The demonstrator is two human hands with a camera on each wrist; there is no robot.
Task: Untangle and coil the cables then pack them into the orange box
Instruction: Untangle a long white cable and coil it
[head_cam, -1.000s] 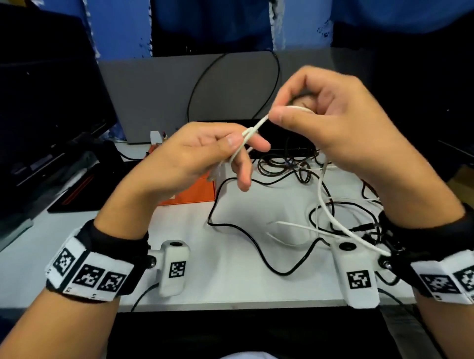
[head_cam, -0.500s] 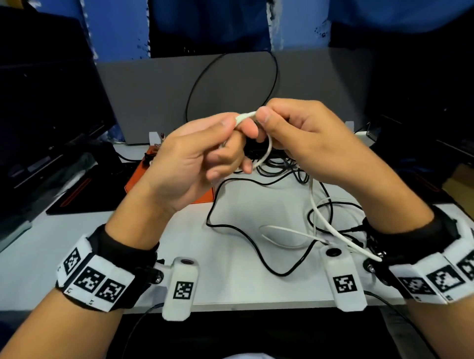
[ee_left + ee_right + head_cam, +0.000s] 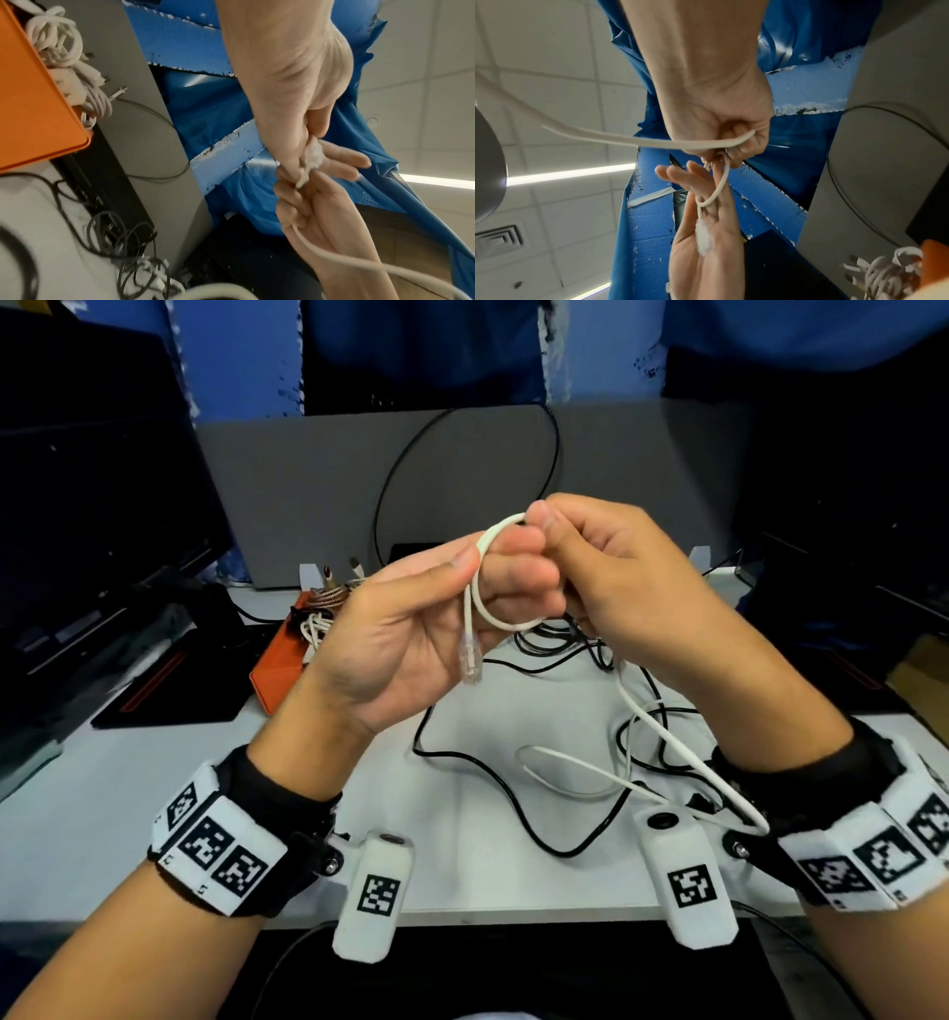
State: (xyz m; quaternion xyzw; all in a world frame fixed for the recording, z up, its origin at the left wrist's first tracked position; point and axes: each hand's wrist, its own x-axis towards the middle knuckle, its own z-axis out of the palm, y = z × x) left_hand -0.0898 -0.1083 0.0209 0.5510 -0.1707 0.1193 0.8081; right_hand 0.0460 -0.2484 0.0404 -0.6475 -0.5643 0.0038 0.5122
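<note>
Left hand (image 3: 411,634): thumb and fingers pinch the white cable (image 3: 493,613) just above its clear plug (image 3: 470,660), which hangs over the palm.
Right hand (image 3: 616,588): curled fingers grip the same cable, forming a small loop between the hands.
Cable tail: runs down toward 5 o'clock, over the black cables (image 3: 513,793) on the table (image 3: 102,803).
Orange box (image 3: 280,670): at 9 o'clock of the hands, coiled cables inside.

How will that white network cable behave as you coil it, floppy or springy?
Probably springy: the white network cable holds a smooth open loop between the left hand and right hand. Likely light; its clear plug dangles and may snag.
</note>
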